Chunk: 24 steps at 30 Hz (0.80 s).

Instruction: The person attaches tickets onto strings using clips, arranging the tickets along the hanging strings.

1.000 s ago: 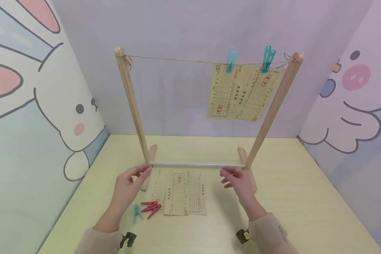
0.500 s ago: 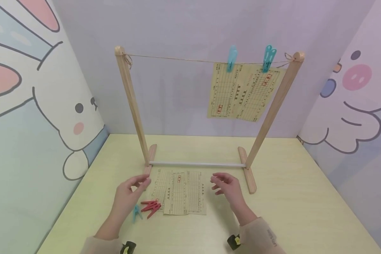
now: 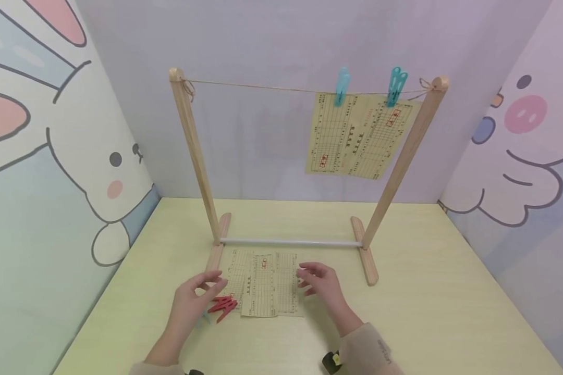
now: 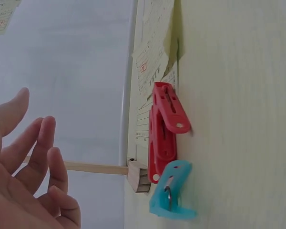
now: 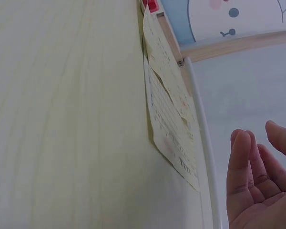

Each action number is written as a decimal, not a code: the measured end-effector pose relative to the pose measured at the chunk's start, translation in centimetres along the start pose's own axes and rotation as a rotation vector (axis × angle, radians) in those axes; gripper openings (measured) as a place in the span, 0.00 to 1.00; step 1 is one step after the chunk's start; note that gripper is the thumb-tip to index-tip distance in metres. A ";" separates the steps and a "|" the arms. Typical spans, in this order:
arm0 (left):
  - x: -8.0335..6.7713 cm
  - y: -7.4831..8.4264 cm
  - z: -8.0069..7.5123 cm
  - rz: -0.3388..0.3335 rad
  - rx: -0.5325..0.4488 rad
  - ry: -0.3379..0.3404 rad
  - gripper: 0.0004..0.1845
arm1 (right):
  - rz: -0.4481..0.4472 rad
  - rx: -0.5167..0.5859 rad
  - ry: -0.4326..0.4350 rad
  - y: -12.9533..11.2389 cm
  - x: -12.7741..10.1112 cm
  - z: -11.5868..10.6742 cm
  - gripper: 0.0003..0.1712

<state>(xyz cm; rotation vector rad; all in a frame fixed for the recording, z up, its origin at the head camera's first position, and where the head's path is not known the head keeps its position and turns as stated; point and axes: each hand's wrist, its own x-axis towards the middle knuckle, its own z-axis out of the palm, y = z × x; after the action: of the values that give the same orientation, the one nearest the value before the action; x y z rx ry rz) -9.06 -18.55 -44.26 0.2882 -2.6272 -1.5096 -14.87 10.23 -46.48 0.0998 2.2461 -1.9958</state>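
Printed yellowish paper sheets point(image 3: 264, 291) with grid lines and a red stamp box lie overlapping on the table. My left hand point(image 3: 192, 299) hovers at their left with loosely bent fingers, holding nothing. Below and beside it are red clothespins point(image 3: 224, 307) and a light-blue clothespin point(image 4: 171, 191), partly covered by the hand in the head view. My right hand point(image 3: 323, 287) is over the right edge of the sheets, thumb and fingers apart with nothing between them. In the right wrist view, a corner of the sheets point(image 5: 174, 143) lifts slightly off the table.
Behind the sheets stands a wooden frame point(image 3: 197, 161) with a bottom rod point(image 3: 291, 242) and a string point(image 3: 258, 87) across the top. Two blue-green clothespins point(image 3: 341, 86) hold a printed sheet point(image 3: 356, 138) on the string's right part. Cartoon-covered walls point(image 3: 122, 177) flank the table.
Both hands have come down and nearer from the frame's base. The right hand has moved left to the sheets' edge, while the left hand has shifted toward the clothespins.
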 end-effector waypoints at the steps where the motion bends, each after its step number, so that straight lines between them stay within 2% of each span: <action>1: -0.1 -0.2 0.1 -0.017 -0.003 -0.005 0.22 | 0.003 0.000 -0.004 0.0 0.0 0.2 0.20; 15: -2.0 -2.2 1.2 -0.118 0.089 -0.024 0.24 | 0.031 -0.037 -0.106 1.1 0.4 2.3 0.23; 24: -2.4 -2.7 1.2 -0.111 0.150 -0.034 0.23 | 0.079 -0.044 -0.149 1.9 0.5 3.0 0.24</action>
<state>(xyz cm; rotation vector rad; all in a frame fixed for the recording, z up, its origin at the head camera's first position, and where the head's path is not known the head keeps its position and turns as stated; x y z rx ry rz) -6.65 -18.36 -47.17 0.4315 -2.8001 -1.3600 -14.89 7.50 -48.76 0.0327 2.1570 -1.8489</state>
